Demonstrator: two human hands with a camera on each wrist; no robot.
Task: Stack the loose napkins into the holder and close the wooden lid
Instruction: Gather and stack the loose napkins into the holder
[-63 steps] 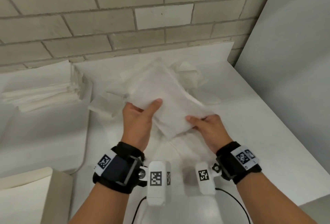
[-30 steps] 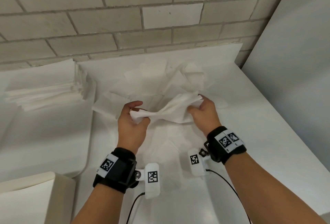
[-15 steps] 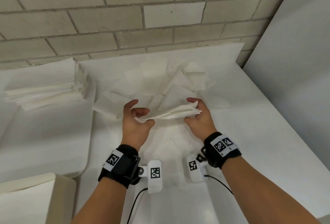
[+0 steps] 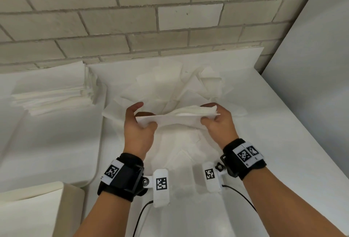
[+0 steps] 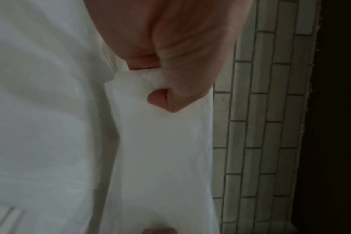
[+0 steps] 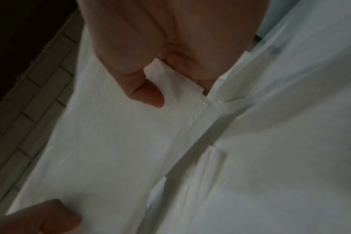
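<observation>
both hands pinch 1 napkin bundle (image 4: 175, 117) above the loose pile (image 4: 181, 85), left hand (image 4: 138, 125) and right hand (image 4: 219, 121) at opposite ends; I'd keep it taut and square the edges before stacking

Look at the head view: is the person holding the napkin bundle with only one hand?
No: the left hand and right hand each grip one end of the napkin bundle.

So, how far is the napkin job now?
Done: a neat stack of white napkins lies at left. In hand: left hand and right hand pinch a white folded napkin bundle. Left: loose white napkins on the table; holder and lid unseen.
</observation>
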